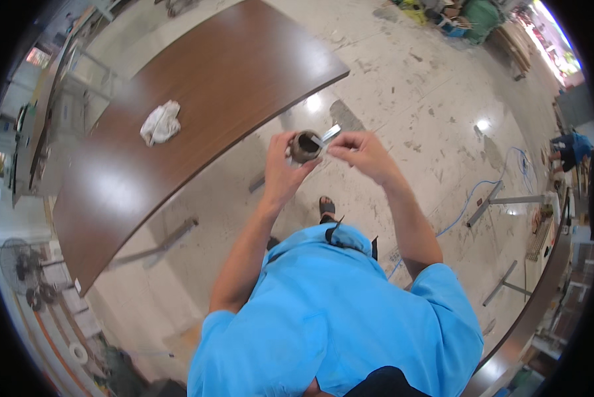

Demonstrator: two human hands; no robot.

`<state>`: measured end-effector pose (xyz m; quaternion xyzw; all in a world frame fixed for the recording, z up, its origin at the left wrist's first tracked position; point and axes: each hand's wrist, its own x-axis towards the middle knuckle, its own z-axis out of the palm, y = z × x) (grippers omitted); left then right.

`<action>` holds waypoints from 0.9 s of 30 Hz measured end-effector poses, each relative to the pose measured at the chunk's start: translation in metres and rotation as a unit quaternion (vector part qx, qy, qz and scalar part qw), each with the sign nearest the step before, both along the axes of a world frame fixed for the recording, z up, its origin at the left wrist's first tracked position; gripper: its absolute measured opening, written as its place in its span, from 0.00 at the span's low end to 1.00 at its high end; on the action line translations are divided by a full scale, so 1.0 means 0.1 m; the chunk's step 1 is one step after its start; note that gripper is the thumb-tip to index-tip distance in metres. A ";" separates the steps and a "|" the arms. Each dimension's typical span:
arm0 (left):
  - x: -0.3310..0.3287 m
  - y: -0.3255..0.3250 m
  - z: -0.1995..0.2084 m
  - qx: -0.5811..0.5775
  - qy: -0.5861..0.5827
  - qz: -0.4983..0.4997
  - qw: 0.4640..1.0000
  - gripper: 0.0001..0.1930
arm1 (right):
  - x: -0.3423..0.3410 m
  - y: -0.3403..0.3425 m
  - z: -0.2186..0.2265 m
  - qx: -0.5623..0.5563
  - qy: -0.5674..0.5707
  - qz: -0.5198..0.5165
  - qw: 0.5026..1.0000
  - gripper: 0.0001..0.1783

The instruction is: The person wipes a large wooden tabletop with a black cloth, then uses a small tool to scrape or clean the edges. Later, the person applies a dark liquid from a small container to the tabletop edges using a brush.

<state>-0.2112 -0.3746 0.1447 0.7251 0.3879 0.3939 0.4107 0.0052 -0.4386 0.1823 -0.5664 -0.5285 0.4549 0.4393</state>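
My left hand [282, 169] is wrapped round a small, dirty, brownish jar [303, 151] with a dark open mouth, held up in front of me. Across from it, my right hand [362, 153] pinches a short, flat, silvery blade [330, 134] that looks like a small scraper. One end of the blade lies at the jar's rim; whether it reaches inside I cannot tell. The jar's contents are too dark to make out. Just beyond my hands stretches a glossy brown tabletop [211, 73], with a crumpled white cloth [161, 124] lying on its left half.
The tabletop's near edge runs close by my left hand. Metal legs [502, 200] and a blue hose [472, 193] lie on the stained floor to the right. Another person [573, 149] in blue is at the far right. A fan [20, 263] stands at the left.
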 end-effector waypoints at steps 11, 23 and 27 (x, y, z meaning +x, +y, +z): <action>0.25 0.24 -0.10 -0.053 -0.033 -0.049 0.997 0.32 | 0.02 0.02 -0.07 0.130 -0.153 -0.074 0.977 0.05; 0.79 0.54 -0.36 -0.019 0.021 -0.072 0.997 0.34 | 0.53 0.17 -0.86 0.143 -0.007 -0.173 0.974 0.06; 0.85 0.56 -0.57 -0.083 0.002 -0.063 0.995 0.34 | 0.98 0.49 -1.69 0.055 0.118 -0.361 0.923 0.05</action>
